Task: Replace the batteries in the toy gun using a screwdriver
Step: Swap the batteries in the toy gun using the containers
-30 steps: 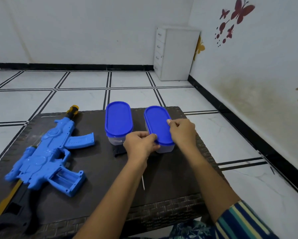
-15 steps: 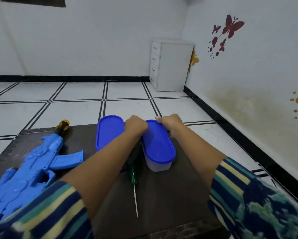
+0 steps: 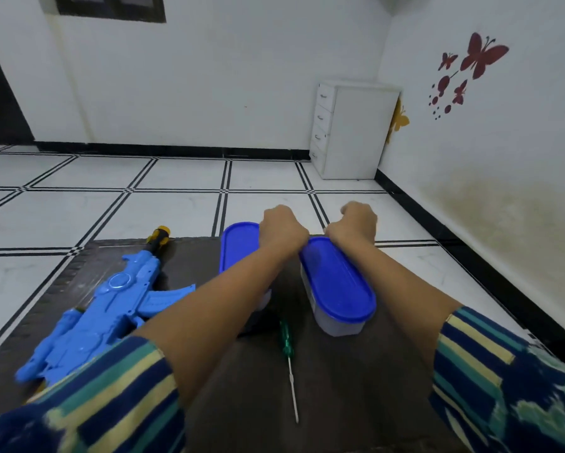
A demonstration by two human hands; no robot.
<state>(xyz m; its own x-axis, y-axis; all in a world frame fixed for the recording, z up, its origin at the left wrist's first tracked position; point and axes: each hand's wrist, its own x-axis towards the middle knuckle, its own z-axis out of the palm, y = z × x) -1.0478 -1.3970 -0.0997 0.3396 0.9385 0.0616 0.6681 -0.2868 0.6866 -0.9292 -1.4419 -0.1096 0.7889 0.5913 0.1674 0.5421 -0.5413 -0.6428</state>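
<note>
Both hands are now carried to the far end of the blue lid [image 3: 336, 282], where a second ago they were set at its near end. The left hand [image 3: 282, 228] and the right hand [image 3: 356, 223] are seen side by side from behind, fingers curled over the far rim and clamped on it; the fingertips themselves are hidden. Beneath the lid, the clear right-hand box [image 3: 338, 323] is stood on the dark surface [image 3: 339, 403], and its contents cannot be made out.

Just to its left, the left-hand box [image 3: 238, 250] is kept closed, partly covered by the left forearm. Between the forearms the screwdriver [image 3: 287, 338] is laid, green handle away, tip towards the person. The toy gun [image 3: 111, 308] is laid on its side at the left of the surface, apart from both hands; its battery bay is hidden by the sleeve.

Trouble is judged likeliest from a lid that gives suddenly: with both hands pulling at one end, the box could be tipped and whatever is inside scattered across the surface or onto the floor. The screwdriver, just beside the box, could also be knocked and rolled off the near edge.

Counted: two hands, two lidded boxes, one screwdriver, one toy gun.
</note>
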